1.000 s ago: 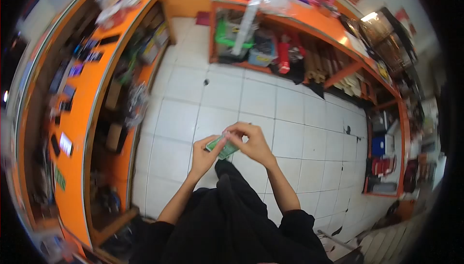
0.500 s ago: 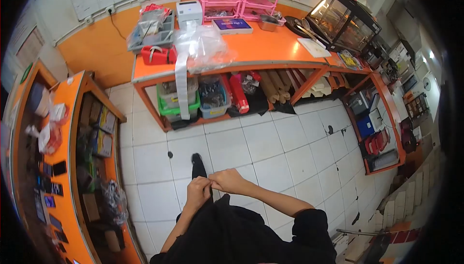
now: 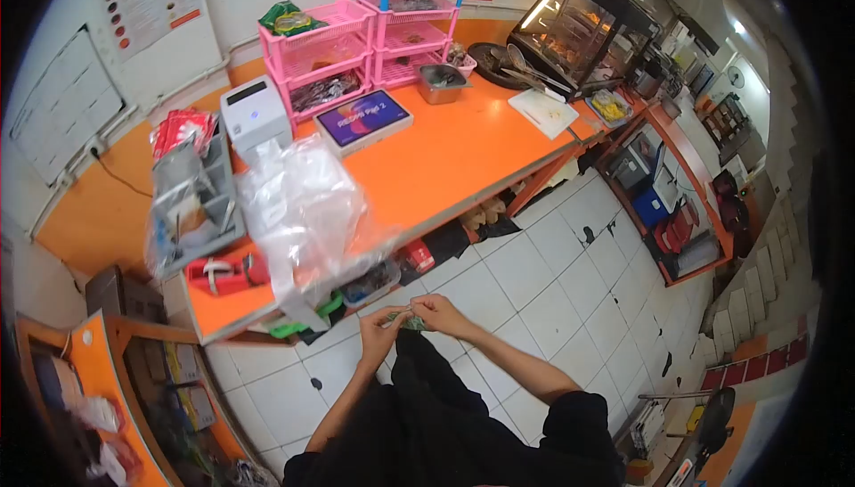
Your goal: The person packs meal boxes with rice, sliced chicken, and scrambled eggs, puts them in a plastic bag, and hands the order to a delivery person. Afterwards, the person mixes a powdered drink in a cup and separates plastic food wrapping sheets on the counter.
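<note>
My left hand (image 3: 380, 330) and my right hand (image 3: 438, 315) meet in front of my body, fingertips pinched together. Between them is a small green item (image 3: 411, 321), partly hidden by the fingers. Both hands are above the tiled floor, just short of the orange counter (image 3: 445, 156). Clear plastic bags (image 3: 307, 206) lie on the near left part of that counter, with a red tape dispenser (image 3: 228, 275) beside them.
The counter holds a grey tray (image 3: 198, 211), a white printer (image 3: 256, 115), a tablet box (image 3: 364, 121), pink racks (image 3: 318, 57), a metal container (image 3: 443, 82), a white board (image 3: 543, 112) and a glass food warmer (image 3: 579, 31). A low orange shelf (image 3: 98, 371) stands left.
The view has swung from the floor and left shelf up to the counter, which is now much nearer. The hands stay together, and the green item, hidden half a second ago, shows again.
</note>
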### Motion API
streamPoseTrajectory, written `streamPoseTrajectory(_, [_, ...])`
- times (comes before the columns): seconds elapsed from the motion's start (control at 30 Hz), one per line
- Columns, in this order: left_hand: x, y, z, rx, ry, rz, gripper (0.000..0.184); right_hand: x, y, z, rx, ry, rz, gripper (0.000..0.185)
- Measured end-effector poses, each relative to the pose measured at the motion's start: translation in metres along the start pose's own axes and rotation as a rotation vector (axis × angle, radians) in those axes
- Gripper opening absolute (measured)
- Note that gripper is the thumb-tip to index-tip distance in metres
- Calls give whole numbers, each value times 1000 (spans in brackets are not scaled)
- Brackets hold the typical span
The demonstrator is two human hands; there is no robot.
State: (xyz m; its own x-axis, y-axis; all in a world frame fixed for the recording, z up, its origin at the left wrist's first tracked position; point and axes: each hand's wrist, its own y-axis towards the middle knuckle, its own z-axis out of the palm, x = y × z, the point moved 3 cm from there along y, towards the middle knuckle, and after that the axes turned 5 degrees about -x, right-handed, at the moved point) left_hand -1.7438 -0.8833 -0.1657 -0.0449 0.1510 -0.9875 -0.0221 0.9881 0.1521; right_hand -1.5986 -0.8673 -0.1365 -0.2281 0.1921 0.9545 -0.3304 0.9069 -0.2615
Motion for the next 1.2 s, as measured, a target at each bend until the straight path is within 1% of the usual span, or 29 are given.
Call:
streamPoseTrajectory(0.03, [9,21,5,16,-154,-233,3,20,21,-20,95,18,-4,24])
streamPoseTrajectory(0.07, [-19,45,16,13,-467,-263,11,47,39,-37,197,35,-5,22])
streamPoseTrajectory(0.1, [-24,60,24,35,-543,-343,13,70,56,-53,308,51,-10,20])
streamPoseTrajectory(0.17, [-21,95,37,68,-689,-464,18,100,108,-94,527,-102,-3,16])
streamPoseTrajectory(0.23, [-8,130,47,-2,-692,-562,20,127,173,-151,796,-247,-22,18])
streamPoseTrajectory(0.3, [24,159,46,97,-770,-624,21,126,283,-238,378,-339,-119,19])
streamPoseTrajectory(0.33, [31,178,46,45,-817,-622,21,118,352,-294,121,-735,-454,17])
streamPoseTrajectory(0.37, [32,191,46,-6,-861,-630,22,83,427,-360,-137,-1021,-593,16])
streamPoseTrajectory(0.4, [30,202,45,-55,-899,-647,23,106,461,-388,-335,-1403,-438,15])
streamPoseTrajectory(0.43, [27,216,43,-134,-967,-605,23,86,508,-430,-519,-1542,-555,14])
streamPoseTrajectory(0.5, [23,241,44,-292,-1112,-508,25,64,564,-476,-492,-1614,-524,16])
streamPoseTrajectory(0.53, [30,253,45,-316,-1397,-507,30,53,585,-492,-435,-1700,-480,16])
streamPoseTrajectory(0.6, [38,269,40,-366,-1366,-555,30,34,618,-511,-321,-1870,-386,15])
streamPoseTrajectory(0.63, [39,273,37,-394,-1349,-584,30,38,621,-508,-255,-1881,-392,15])
streamPoseTrajectory(0.7, [42,283,34,-428,-1355,-595,24,46,622,-503,-115,-1902,-410,15])
streamPoseTrajectory(0.73, [43,291,33,-441,-1360,-597,21,38,634,-505,-105,-1905,-476,16])
streamPoseTrajectory(0.77, [42,299,31,-452,-1366,-600,18,28,643,-512,-28,-1958,-466,15])
streamPoseTrajectory(0.83, [29,316,26,-538,-1296,-566,18,45,638,-507,118,-2061,-452,14])
streamPoseTrajectory(0.87, [32,318,19,-567,-1270,-567,18,44,638,-516,53,-1991,-604,11])
streamPoseTrajectory(0.9, [31,320,11,-603,-1244,-562,18,48,636,-526,-32,-2007,-445,9])
streamPoseTrajectory(0.93, [5,329,5,-666,-1200,-505,16,61,629,-531,-112,-2013,-303,7])
streamPoseTrajectory(0.97, [1,329,-5,-684,-1165,-472,16,77,613,-537,-172,-1989,-178,10])
streamPoseTrajectory(1.0, [1,323,-19,-713,-1128,-433,16,94,584,-539,-392,-1872,-365,26])
streamPoseTrajectory(1.03, [-4,314,-32,-755,-1094,-386,17,110,565,-536,-397,-1633,-451,21])
streamPoseTrajectory(1.07, [-13,308,-46,-802,-1046,-337,18,136,538,-509,-216,-1264,-444,17])
streamPoseTrajectory(1.1, [-22,304,-59,-852,-999,-288,19,157,512,-467,43,-867,-335,12])
streamPoseTrajectory(1.13, [-30,294,-72,-900,-951,-246,21,175,479,-423,298,-554,-196,10])
streamPoseTrajectory(1.17, [-37,280,-87,-970,-886,-208,22,191,443,-384,493,-372,-122,10])
streamPoseTrajectory(1.2, [-42,264,-102,-1027,-820,-184,23,218,419,-321,580,-413,-130,12])
